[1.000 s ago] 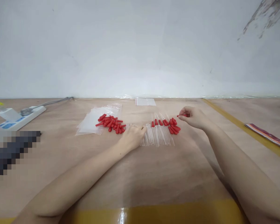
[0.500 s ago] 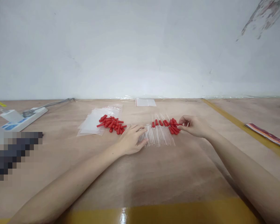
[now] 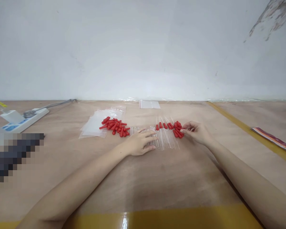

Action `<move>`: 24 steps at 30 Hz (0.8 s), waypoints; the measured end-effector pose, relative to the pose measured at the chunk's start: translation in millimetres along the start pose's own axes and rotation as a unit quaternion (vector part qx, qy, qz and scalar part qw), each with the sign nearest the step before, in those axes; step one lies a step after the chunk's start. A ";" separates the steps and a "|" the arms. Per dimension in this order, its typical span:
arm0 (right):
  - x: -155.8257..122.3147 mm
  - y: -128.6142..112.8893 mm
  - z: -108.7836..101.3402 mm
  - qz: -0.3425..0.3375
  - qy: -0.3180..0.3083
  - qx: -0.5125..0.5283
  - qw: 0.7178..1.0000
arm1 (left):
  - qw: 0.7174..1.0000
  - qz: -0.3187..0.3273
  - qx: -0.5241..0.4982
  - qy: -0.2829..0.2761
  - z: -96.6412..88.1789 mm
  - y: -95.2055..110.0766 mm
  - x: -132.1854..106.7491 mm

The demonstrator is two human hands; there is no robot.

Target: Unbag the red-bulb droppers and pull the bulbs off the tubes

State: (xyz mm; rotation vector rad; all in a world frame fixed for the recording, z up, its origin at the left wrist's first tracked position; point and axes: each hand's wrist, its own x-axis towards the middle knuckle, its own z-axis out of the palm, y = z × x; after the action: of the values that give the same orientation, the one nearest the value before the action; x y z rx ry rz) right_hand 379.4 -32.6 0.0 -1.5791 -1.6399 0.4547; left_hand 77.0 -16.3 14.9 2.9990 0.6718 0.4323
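A row of clear glass tubes (image 3: 165,140) lies in the middle of the brown table (image 3: 143,178), some with red rubber bulbs (image 3: 175,127) fitted at their far ends. My left hand (image 3: 140,143) lies flat with spread fingers on the left part of the tubes. At the right end of the row, my right hand (image 3: 196,132) touches the red-capped tubes with its fingertips, fingers loosely curled. A loose pile of red bulbs (image 3: 115,126) sits to the left, beside clear plastic bags (image 3: 94,125).
A white power strip (image 3: 21,119) with a grey cable lies at the far left. A small clear bag (image 3: 149,104) rests by the wall. A colourful printed sheet (image 3: 274,140) sits at the right, past a yellow tape line (image 3: 243,125).
My right hand came down from above the table to the red-capped tube ends. My left hand spread out and slid right onto the tubes.
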 end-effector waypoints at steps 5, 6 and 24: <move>-1.5 -1.6 0.5 0.002 0.010 0.020 1.000 | 0.998 -0.024 0.034 0.039 -1.6 4.1 -1.0; -1.9 -2.4 1.2 -0.014 0.017 0.014 1.000 | 0.998 -0.026 0.037 0.044 -2.1 4.3 -1.6; 35.0 -38.3 -7.7 -0.058 0.055 -0.189 0.979 | 0.979 -0.057 0.010 0.194 4.6 -8.9 -42.4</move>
State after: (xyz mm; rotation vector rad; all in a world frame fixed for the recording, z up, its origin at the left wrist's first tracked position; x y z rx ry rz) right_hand 362.9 -7.4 43.0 -1.7313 -1.7950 -0.0099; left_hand 37.8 -26.1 -1.4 2.8968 0.8681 1.0229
